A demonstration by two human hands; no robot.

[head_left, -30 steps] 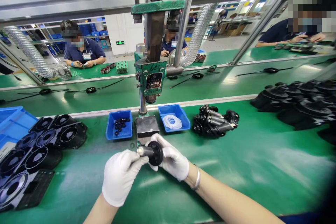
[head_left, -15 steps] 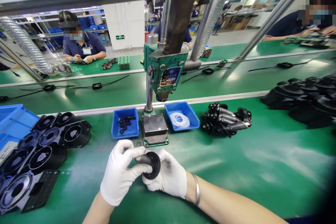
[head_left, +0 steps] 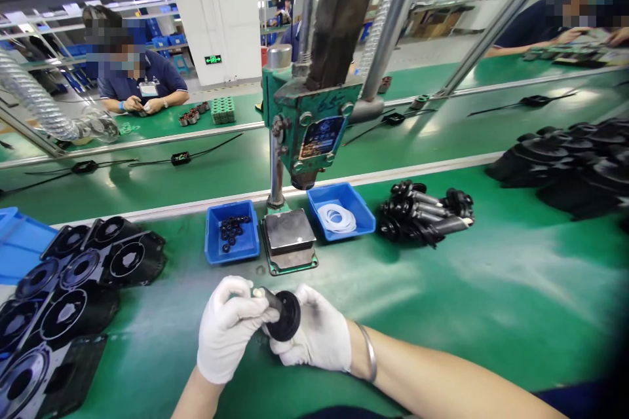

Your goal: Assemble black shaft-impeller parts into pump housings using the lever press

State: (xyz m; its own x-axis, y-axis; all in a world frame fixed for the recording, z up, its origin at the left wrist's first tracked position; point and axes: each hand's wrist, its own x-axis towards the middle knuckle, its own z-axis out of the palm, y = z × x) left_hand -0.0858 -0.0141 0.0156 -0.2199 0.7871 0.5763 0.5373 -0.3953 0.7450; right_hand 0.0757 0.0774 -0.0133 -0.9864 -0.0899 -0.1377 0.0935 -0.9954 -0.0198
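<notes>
Black part (head_left: 287,318), glossy green worktop (head_left: 442,301), white pillar (head_left: 238,33) behind

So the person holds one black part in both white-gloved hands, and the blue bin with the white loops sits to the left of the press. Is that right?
Not quite: in the head view, the blue bin with the white loops is to the right of the press. The left hand and right hand do hold the black part.

A press (head_left: 304,101), parts bins (head_left: 213,237) and uniformed workers (head_left: 164,75) mark a factory workshop.
</notes>
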